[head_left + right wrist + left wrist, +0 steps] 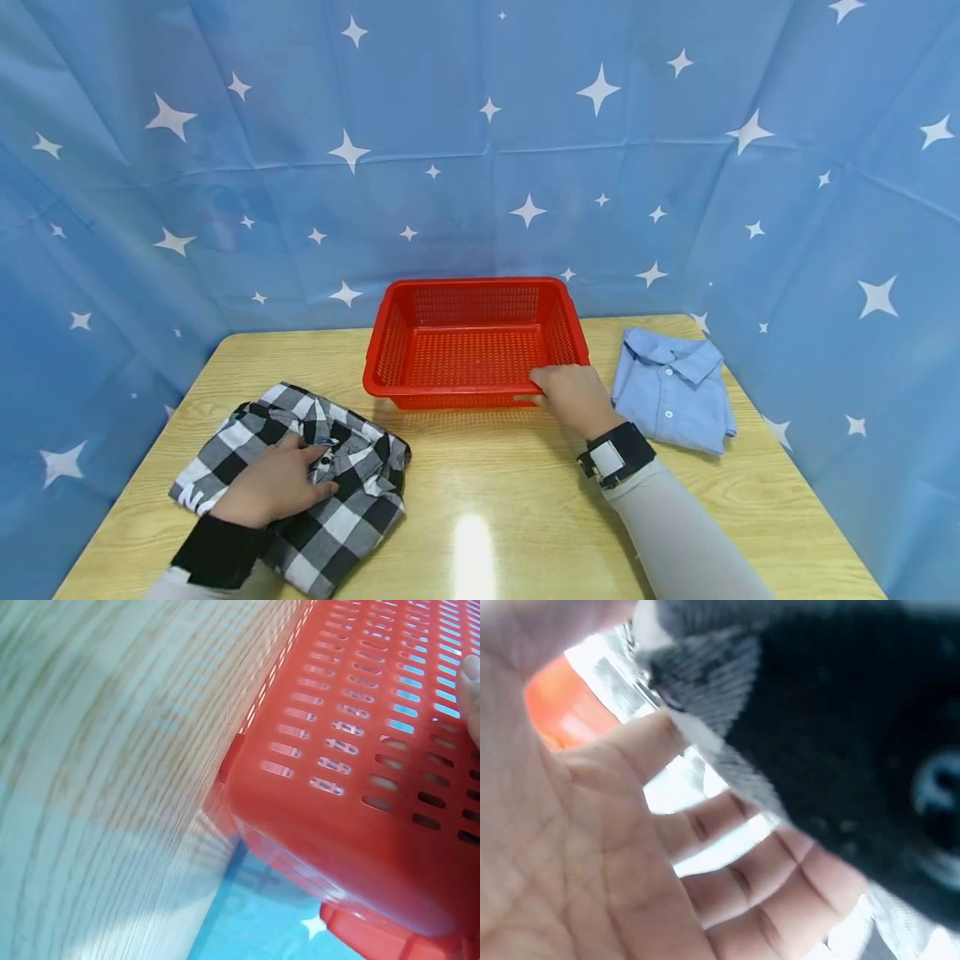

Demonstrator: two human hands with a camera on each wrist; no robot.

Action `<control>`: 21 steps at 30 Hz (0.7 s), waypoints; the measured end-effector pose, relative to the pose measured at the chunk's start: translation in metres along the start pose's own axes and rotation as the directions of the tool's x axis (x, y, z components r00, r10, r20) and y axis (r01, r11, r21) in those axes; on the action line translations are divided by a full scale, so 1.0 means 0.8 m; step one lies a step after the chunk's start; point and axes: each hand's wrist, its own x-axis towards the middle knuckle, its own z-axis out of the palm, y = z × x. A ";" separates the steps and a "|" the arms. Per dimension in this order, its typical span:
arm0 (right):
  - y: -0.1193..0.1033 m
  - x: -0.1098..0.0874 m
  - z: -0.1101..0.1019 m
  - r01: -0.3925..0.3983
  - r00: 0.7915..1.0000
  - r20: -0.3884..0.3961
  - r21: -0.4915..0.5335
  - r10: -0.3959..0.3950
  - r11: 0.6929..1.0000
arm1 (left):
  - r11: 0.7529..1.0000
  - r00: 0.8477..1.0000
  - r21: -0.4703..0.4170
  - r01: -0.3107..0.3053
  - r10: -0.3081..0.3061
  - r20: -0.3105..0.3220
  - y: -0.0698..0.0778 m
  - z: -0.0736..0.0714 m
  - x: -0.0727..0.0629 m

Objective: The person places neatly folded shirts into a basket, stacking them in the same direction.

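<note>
A black-and-white checked shirt [352, 521], folded into a bundle, lies on the left of the table. My left hand [273, 487] rests on its middle, with thumb and index finger spread beside a dark button. In the left wrist view, dark cloth [832, 720] hides the fingertips. A red slotted plastic basket [450, 391] stands at the back of the table, with nothing in it. My right hand [576, 398] grips its near rim by the front right corner. The right wrist view shows the basket's perforated wall [300, 720] and one fingertip at the frame's edge.
To the right of the basket, a folded light blue collared shirt [675, 404] lies near the table's right edge. A blue curtain with white stars [450, 192] hangs behind and beside the wooden table [525, 500].
</note>
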 end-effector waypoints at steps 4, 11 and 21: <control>-0.001 0.001 0.000 -0.009 1.000 0.017 0.005 0.009 1.000 | 0.999 1.000 -0.037 0.003 -0.003 -0.014 0.038 0.004 -0.004; 0.000 0.001 0.002 0.000 1.000 0.013 -0.006 0.000 1.000 | 0.973 0.995 -0.221 -0.072 0.087 0.058 0.102 0.007 -0.006; -0.002 0.000 -0.001 0.013 1.000 -0.017 0.000 -0.013 1.000 | 0.926 0.947 -0.279 -0.253 0.296 0.124 0.158 0.013 0.001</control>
